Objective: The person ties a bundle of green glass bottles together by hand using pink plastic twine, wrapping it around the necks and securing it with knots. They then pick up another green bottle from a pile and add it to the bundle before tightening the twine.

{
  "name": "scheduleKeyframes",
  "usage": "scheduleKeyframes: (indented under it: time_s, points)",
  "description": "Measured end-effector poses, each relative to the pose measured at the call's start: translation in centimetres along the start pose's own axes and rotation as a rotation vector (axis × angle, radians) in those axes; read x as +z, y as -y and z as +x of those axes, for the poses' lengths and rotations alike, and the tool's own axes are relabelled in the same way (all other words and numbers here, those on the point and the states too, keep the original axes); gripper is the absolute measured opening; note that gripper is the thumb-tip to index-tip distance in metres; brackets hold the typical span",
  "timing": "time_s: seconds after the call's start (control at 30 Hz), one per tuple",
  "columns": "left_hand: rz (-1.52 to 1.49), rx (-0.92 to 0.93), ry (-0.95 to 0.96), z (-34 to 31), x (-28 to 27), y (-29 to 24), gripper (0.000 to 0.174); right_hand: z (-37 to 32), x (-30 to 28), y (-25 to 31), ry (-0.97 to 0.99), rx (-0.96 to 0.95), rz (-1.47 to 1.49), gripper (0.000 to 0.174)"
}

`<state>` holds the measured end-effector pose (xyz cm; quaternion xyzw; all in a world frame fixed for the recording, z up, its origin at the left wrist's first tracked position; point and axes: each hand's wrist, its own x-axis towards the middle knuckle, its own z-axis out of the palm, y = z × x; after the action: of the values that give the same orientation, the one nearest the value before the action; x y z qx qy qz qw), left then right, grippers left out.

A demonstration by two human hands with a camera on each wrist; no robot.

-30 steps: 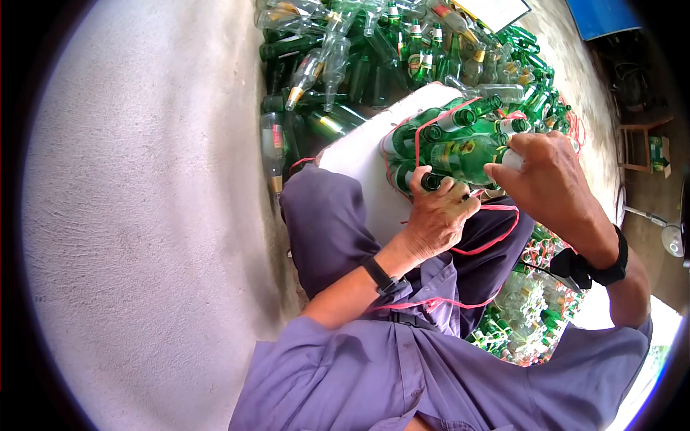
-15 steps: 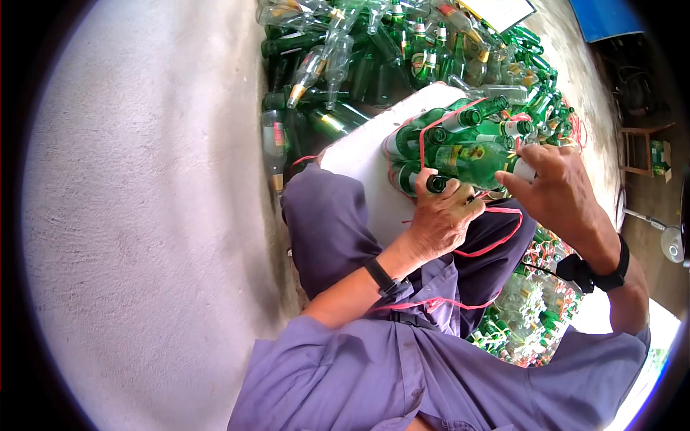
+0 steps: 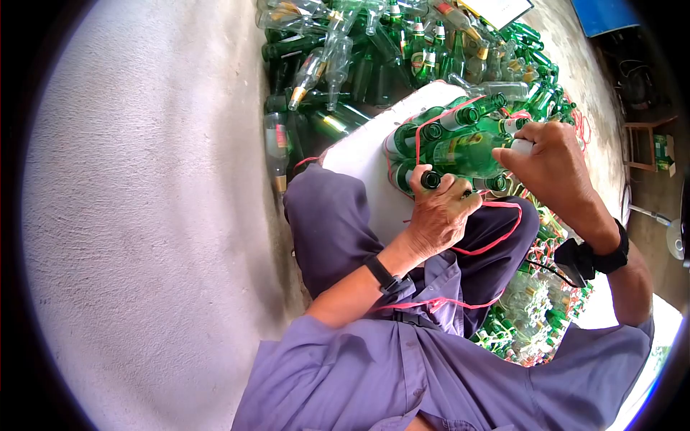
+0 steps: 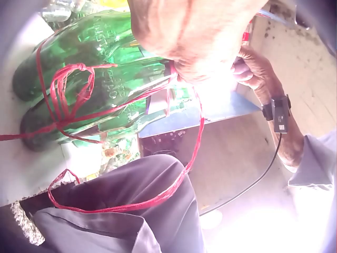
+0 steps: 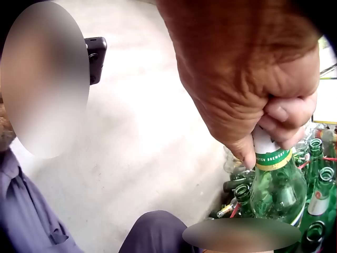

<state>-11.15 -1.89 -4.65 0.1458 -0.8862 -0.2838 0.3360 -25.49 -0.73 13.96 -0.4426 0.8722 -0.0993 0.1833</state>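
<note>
A bundle of green glass bottles (image 3: pixel 407 141), looped with red plastic twine (image 3: pixel 419 147), stands on a pale slab (image 3: pixel 352 154) by the knees. My left hand (image 3: pixel 444 214) grips the neck of a near bottle (image 3: pixel 430 179) in this bundle. Above the others, my right hand (image 3: pixel 555 164) holds a green beer bottle (image 3: pixel 467 154) by its white-foiled neck, thumb and fingers round it. The right wrist view shows this held bottle (image 5: pixel 279 192) close up, gold and green neck label under the fingers. In the left wrist view the twine (image 4: pixel 73 118) is knotted around the bottle sides.
Loose green and clear bottles (image 3: pixel 316 72) lie piled beyond the slab. More tied bottles (image 3: pixel 528 309) stand beside the right knee. A rough pale wall (image 3: pixel 144 215) rises on the left. Slack twine (image 3: pixel 496 244) trails across the lap.
My right hand and its bottle dip slightly, then rise, and a dark bottle mouth now shows below the held bottle. My left hand keeps its grip in nearly the same place.
</note>
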Motion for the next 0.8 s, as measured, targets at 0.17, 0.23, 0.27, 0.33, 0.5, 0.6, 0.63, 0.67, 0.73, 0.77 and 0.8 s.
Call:
scheduleKeyframes:
  time_s: [0.17,0.23,0.27,0.33,0.5,0.6,0.63,0.67,0.73,0.77,0.8]
  points:
    - [-0.012,0.0,-0.005,-0.3,0.1,-0.1,0.006,-0.8,1.2,-0.4,-0.041,-0.178,-0.009,0.029]
    - [-0.016,0.0,-0.018,-0.1,0.2,-0.1,0.007,-0.7,1.2,-0.5,-0.067,-0.207,-0.038,0.031]
    - [-0.02,-0.005,-0.031,-0.1,0.2,-0.1,0.007,-0.6,1.1,-0.4,-0.056,-0.213,-0.023,0.032]
    - [-0.016,-0.007,-0.016,-0.3,0.1,-0.1,0.008,-0.4,1.2,-0.5,-0.048,-0.216,-0.011,0.032]
    - [-0.039,0.066,0.028,-0.7,-0.3,-0.2,0.014,1.4,6.9,-3.8,0.039,-0.236,-0.057,0.034]
    - [-0.014,0.05,0.061,-0.8,-0.1,-0.4,0.015,3.4,9.9,-4.0,0.166,-0.338,-0.21,0.035]
    - [-0.018,0.037,0.044,-0.7,0.0,-0.4,0.013,3.7,10.3,-4.1,0.167,-0.331,-0.206,0.035]
    - [-0.022,0.019,0.023,-0.6,0.0,-0.4,0.013,4.0,10.4,-3.7,0.216,-0.363,-0.214,0.035]
    - [-0.032,0.01,0.019,-0.4,0.1,-0.3,0.013,4.7,10.5,-3.6,0.314,-0.421,-0.215,0.033]
    - [-0.039,0.008,0.015,-0.5,0.0,-0.3,0.013,4.8,10.5,-3.6,0.325,-0.419,-0.211,0.033]
    - [-0.039,0.003,0.02,-0.4,0.0,-0.2,0.013,5.0,10.5,-3.6,0.33,-0.422,-0.21,0.032]
